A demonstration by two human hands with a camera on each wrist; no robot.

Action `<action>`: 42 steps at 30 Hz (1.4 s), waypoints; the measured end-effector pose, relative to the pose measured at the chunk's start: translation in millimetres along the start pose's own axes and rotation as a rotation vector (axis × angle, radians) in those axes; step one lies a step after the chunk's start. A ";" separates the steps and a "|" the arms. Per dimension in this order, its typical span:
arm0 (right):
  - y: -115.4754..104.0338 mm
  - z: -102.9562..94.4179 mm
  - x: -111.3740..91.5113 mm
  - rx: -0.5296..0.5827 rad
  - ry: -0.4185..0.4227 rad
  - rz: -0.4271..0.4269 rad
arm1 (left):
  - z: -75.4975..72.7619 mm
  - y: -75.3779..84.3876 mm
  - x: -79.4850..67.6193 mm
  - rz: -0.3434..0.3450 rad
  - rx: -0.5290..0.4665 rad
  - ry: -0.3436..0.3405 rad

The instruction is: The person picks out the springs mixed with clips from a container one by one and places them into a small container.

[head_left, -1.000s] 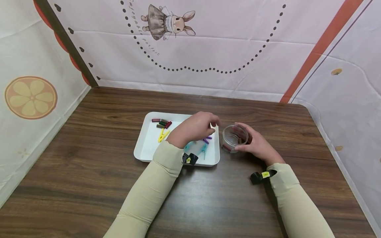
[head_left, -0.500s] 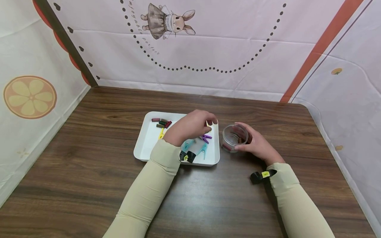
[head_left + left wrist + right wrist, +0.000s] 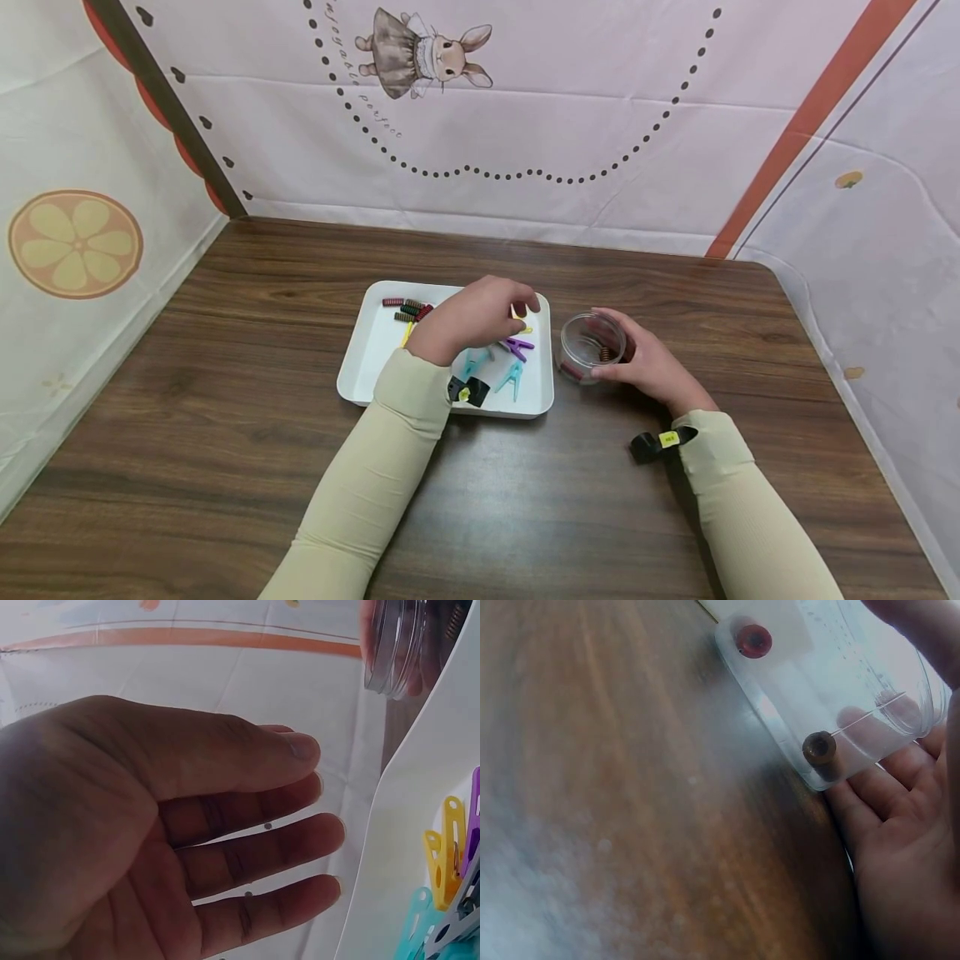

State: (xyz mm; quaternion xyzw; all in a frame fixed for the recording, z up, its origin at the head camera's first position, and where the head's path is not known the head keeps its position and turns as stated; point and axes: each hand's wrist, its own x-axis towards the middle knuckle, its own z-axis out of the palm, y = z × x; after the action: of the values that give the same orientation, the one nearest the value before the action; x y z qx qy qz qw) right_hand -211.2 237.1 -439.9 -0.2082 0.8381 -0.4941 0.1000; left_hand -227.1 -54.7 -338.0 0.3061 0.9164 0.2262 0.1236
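My left hand (image 3: pixel 480 318) hovers above the white tray (image 3: pixel 362 367), its fingers loosely bent and nothing between thumb and fingertips in the left wrist view. Beneath and around it lie a purple clothespin (image 3: pixel 517 345), teal clothespins (image 3: pixel 512 379) and a yellow clothespin (image 3: pixel 448 851); a grey one shows too. My right hand (image 3: pixel 654 371) grips a clear round jar (image 3: pixel 576 340), standing on the table to the right of the tray, with fingers and thumb around its side. Inside the jar are a red spring (image 3: pixel 754 641) and a brown spring (image 3: pixel 820 748).
Several small coil springs (image 3: pixel 405 309), red, green and brownish, cluster at the tray's far left. Another yellow clothespin (image 3: pixel 407 335) is partly covered by my left wrist. The wooden table (image 3: pixel 225 400) is bordered by printed cloth at the back and sides.
My left hand has drawn back slightly to the left over the tray, away from the jar, uncovering more of the clothespins. The right hand and jar have stayed in place.
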 end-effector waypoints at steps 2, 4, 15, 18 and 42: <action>0.1 -0.2 -0.3 -0.014 0.005 0.005 | -0.3 -0.9 -0.2 -0.009 0.002 -0.004; 0.4 -0.2 -0.4 -0.017 0.011 0.016 | -0.6 -1.8 -0.3 -0.013 -0.003 -0.002; 0.4 -0.8 -0.3 -0.066 0.019 0.026 | -3.6 -6.5 -3.0 -0.024 0.008 -0.011; 0.2 -0.6 -0.3 -0.065 0.020 0.025 | -5.0 -8.4 -3.8 -0.032 0.012 -0.015; -0.2 -0.8 -0.8 -0.019 0.001 0.013 | -10.6 -15.2 -9.3 -0.129 0.026 -0.030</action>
State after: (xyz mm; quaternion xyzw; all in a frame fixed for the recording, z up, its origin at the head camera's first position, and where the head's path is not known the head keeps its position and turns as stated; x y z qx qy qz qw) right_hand -210.8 237.9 -439.3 -0.2033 0.8443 -0.4854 0.1007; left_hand -231.4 -74.8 -335.4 0.2512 0.9353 0.2010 0.1476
